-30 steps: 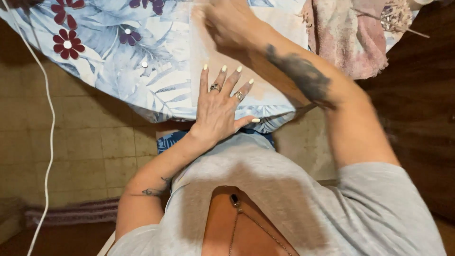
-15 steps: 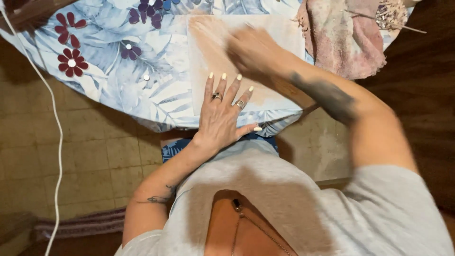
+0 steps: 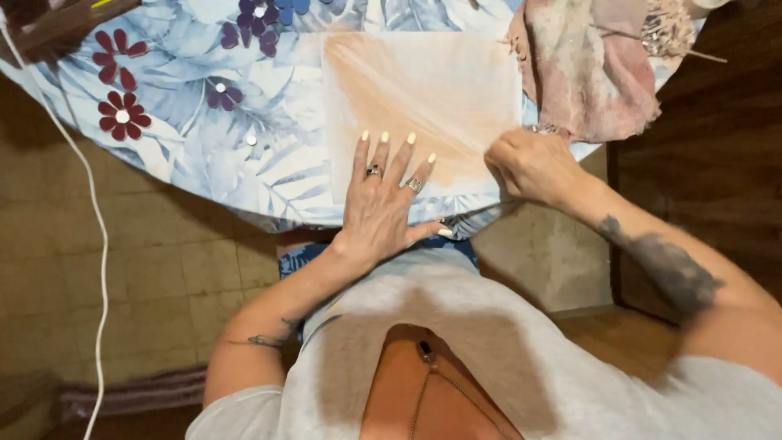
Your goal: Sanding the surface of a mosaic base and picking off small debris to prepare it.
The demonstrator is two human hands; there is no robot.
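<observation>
tablecloth (image 3: 204, 155): a pale blue leaf print with dark red and purple flowers is seen, spread left of the fingers
rag (image 3: 590, 69): pink, stained, laid up and right of the fingers
cord (image 3: 90, 236): white, hung down far left of the fingers
floor (image 3: 130, 277): beige tiles, seen below the fingers
cabinet (image 3: 709, 163): dark wood, seen at far right

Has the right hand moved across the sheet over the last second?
Yes. The right hand has swept from the sheet's far edge to its near right corner; the left hand stays flat on it.
</observation>
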